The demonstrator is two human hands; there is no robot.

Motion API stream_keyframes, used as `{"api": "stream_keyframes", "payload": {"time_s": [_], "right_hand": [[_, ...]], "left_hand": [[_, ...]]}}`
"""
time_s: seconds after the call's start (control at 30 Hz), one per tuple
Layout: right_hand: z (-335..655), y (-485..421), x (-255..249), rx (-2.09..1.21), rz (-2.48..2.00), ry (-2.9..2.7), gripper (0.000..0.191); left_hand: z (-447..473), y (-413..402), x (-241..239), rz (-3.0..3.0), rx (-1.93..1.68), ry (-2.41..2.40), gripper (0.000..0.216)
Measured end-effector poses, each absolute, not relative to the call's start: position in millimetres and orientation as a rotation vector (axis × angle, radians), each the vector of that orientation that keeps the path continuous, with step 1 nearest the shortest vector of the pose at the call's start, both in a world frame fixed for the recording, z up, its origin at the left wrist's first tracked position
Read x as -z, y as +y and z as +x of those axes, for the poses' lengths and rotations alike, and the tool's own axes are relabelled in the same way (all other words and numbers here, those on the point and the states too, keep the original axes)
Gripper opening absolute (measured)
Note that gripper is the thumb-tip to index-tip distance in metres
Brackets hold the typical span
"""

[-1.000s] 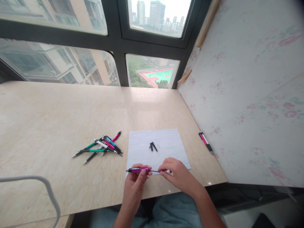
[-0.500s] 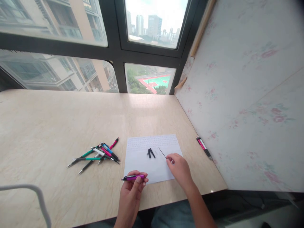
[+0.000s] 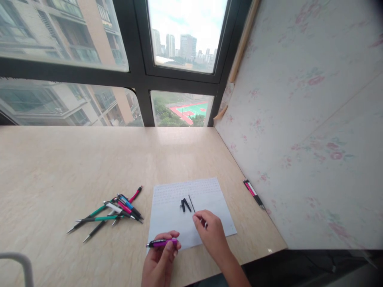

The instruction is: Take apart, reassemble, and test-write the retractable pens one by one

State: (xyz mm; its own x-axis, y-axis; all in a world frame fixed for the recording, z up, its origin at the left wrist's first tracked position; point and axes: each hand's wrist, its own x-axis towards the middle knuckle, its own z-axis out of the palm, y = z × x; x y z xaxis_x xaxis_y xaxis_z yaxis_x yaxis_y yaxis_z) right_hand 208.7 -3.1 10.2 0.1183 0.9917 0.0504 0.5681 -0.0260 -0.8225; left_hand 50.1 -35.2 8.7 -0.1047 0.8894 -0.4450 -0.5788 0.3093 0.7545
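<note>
My left hand [image 3: 161,255] is closed on a purple pen barrel [image 3: 163,242] with a black section, held over the near left corner of the paper. Between the thumb and fingertips of my right hand [image 3: 211,231] is a thin dark pen refill [image 3: 192,203], its free end pointing away from me. Under both hands lies a white sheet of paper [image 3: 170,223] with lines of handwriting along its far part. Small black pen parts [image 3: 184,205] rest on the paper, just left of the refill.
A pile of pens [image 3: 115,213], green, pink, blue, white and black, lies left of the paper. More pens [image 3: 254,194] lie along the wall at the right. A grey curved tube [image 3: 22,261] shows at the near left. Windows stand behind the tabletop [image 3: 125,159].
My right hand has moved left with the refill, which now stands closer to the black parts and points more directly away. My left hand keeps the purple barrel. The whole view has shifted slightly.
</note>
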Motion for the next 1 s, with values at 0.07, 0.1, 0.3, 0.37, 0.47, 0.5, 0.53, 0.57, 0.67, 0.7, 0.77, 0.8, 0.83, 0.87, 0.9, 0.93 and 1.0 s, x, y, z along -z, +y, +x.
{"api": "stream_keyframes", "payload": {"time_s": [0.07, 0.1, 0.3, 0.37, 0.47, 0.5, 0.53, 0.57, 0.67, 0.7, 0.77, 0.8, 0.83, 0.87, 0.9, 0.93, 1.0], "right_hand": [[200.8, -13.8, -12.9, -0.961, -1.575, -1.447, 0.02], [195.6, -19.1, -13.6, -1.065, -1.521, -1.407, 0.02], [171.5, -35.3, -15.2, -1.189, -1.427, -1.252, 0.012], [171.1, -35.5, -16.1, -1.17, -1.431, -1.239, 0.011], [174.5, -35.0, -15.5, -1.159, -1.432, -1.209, 0.011], [175.7, -34.9, -14.5, -1.157, -1.426, -1.197, 0.012], [176.6, -34.8, -13.4, -1.159, -1.415, -1.177, 0.013], [177.3, -34.7, -12.1, -1.171, -1.4, -1.148, 0.015], [177.9, -34.8, -9.1, -1.239, -1.358, -1.024, 0.023], [177.9, -35.0, -8.4, -1.26, -1.35, -0.989, 0.024], [177.5, -35.4, -7.6, -1.292, -1.337, -0.956, 0.025], [177.2, -35.6, -7.2, -1.302, -1.332, -0.949, 0.025], [176.8, -35.9, -6.8, -1.312, -1.327, -0.947, 0.025], [176.2, -36.1, -6.3, -1.322, -1.325, -0.946, 0.025], [175.4, -36.3, -5.6, -1.328, -1.326, -0.946, 0.024], [174.5, -36.4, -5.0, -1.329, -1.329, -0.946, 0.024], [172.6, -36.6, -3.9, -1.323, -1.338, -0.949, 0.024]], "left_hand": [[49.7, -34.8, -4.4, 0.394, -1.297, 1.109, 0.034], [49.2, -34.8, -1.7, 0.417, -1.303, 1.117, 0.034], [45.9, -36.6, 5.6, 0.597, -1.253, 1.199, 0.033], [46.4, -37.1, 4.0, 0.601, -1.234, 1.225, 0.035], [49.2, -37.6, 1.5, 0.548, -1.244, 1.215, 0.036], [50.5, -37.6, 0.8, 0.526, -1.252, 1.197, 0.036], [51.9, -37.5, 0.0, 0.503, -1.258, 1.176, 0.036], [53.4, -37.3, -0.9, 0.478, -1.263, 1.158, 0.036], [57.1, -36.2, -5.5, 0.395, -1.28, 1.123, 0.037], [58.0, -35.8, -7.5, 0.376, -1.284, 1.117, 0.037], [59.3, -35.2, -11.2, 0.36, -1.299, 1.117, 0.037], [59.8, -35.1, -12.7, 0.361, -1.309, 1.119, 0.037], [60.1, -35.2, -13.5, 0.365, -1.319, 1.123, 0.036], [60.3, -35.4, -13.8, 0.374, -1.326, 1.129, 0.036], [60.4, -35.7, -13.3, 0.388, -1.332, 1.137, 0.035], [60.3, -36.1, -12.3, 0.408, -1.336, 1.147, 0.035], [59.6, -36.8, -9.2, 0.459, -1.34, 1.168, 0.034]]}}
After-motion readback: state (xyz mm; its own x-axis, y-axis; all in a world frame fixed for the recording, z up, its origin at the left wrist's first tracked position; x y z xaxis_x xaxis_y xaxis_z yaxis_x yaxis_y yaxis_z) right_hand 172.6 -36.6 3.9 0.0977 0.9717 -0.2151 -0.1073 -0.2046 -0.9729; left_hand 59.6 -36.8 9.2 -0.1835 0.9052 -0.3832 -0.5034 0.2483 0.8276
